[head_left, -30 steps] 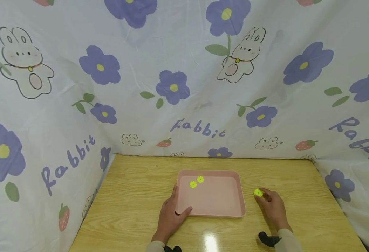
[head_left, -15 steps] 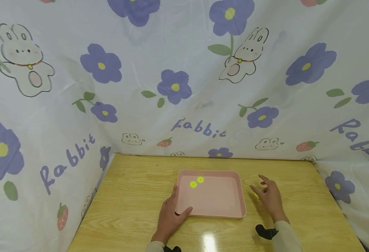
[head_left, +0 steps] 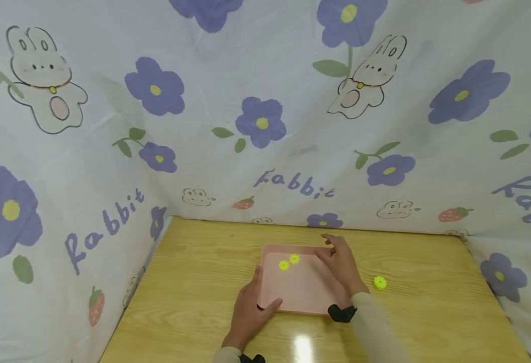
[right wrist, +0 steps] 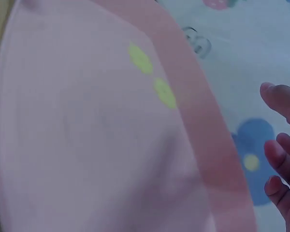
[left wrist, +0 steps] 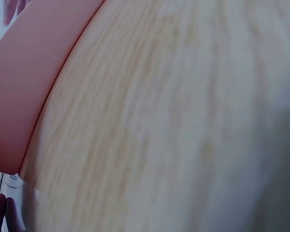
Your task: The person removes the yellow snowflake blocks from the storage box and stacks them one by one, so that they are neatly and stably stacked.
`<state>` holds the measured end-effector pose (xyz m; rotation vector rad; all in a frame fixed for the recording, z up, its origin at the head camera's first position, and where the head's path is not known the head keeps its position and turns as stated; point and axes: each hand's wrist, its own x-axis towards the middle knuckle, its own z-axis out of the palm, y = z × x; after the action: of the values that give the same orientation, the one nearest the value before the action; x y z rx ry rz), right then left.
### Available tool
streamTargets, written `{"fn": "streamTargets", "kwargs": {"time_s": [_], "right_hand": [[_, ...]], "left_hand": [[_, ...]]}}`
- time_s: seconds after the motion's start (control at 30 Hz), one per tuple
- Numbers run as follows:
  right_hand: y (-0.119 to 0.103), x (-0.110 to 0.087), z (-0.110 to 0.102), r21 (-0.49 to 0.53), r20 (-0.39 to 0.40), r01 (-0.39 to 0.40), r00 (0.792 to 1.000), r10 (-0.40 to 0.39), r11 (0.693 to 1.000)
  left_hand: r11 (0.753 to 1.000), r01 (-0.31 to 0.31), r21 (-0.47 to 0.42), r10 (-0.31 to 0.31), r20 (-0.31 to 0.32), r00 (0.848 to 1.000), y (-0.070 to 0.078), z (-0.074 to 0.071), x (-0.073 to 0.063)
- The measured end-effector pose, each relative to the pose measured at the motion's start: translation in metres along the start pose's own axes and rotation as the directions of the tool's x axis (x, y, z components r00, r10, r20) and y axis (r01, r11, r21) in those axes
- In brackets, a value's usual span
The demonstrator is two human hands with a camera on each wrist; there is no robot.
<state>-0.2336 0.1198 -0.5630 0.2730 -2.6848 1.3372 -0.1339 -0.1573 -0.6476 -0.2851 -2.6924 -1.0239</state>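
Note:
A shallow pink tray (head_left: pixel 292 290) lies on the table, with two flat yellow flower-shaped pieces (head_left: pixel 284 265) near its far left corner. My left hand (head_left: pixel 248 313) braces the near left corner, fingers straight along the side and thumb over the front rim. Above the right part of the tray is my right hand (head_left: pixel 342 262); the right wrist view shows its thumb (right wrist: pixel 280 99) and fingers apart with nothing between them. Another yellow flower-shaped piece (head_left: pixel 380 282) sits on the table right of the tray; it looks thicker, but I cannot tell if it is stacked.
The wooden table (head_left: pixel 192 287) ends at the back against a white cloth (head_left: pixel 192 126) printed with rabbits and purple flowers. That cloth also hangs along the left and right sides. Black straps (head_left: pixel 341 313) sit at both wrists.
My right hand has let go of the yellow flower-shaped piece right of the tray and moved left over the tray. The left hand stays at the tray's corner. The head view has shifted slightly.

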Motion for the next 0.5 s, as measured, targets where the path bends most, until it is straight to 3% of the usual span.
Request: {"fn": "streamTargets", "kwargs": {"time_s": [0.13,0.23,0.37,0.5], "right_hand": [[-0.008,0.001,0.028,0.038,0.047,0.008,0.999,-0.010,0.999],[-0.010,0.001,0.047,0.096,0.136,-0.019,0.991,0.006,0.995],[-0.009,0.001,0.069,0.076,0.240,-0.003,0.971,-0.016,0.997],[-0.009,0.001,0.084,0.009,0.277,0.038,0.960,-0.039,0.999]], "left_hand": [[1.000,-0.018,0.001,0.018,-0.008,1.000,0.000,0.000,0.002],[1.000,-0.015,0.005,0.015,-0.001,1.000,0.000,0.001,0.001],[1.000,-0.005,0.006,0.005,-0.003,1.000,-0.001,0.001,-0.001],[1.000,-0.019,0.019,0.020,-0.028,0.999,-0.002,0.001,-0.002]]}}
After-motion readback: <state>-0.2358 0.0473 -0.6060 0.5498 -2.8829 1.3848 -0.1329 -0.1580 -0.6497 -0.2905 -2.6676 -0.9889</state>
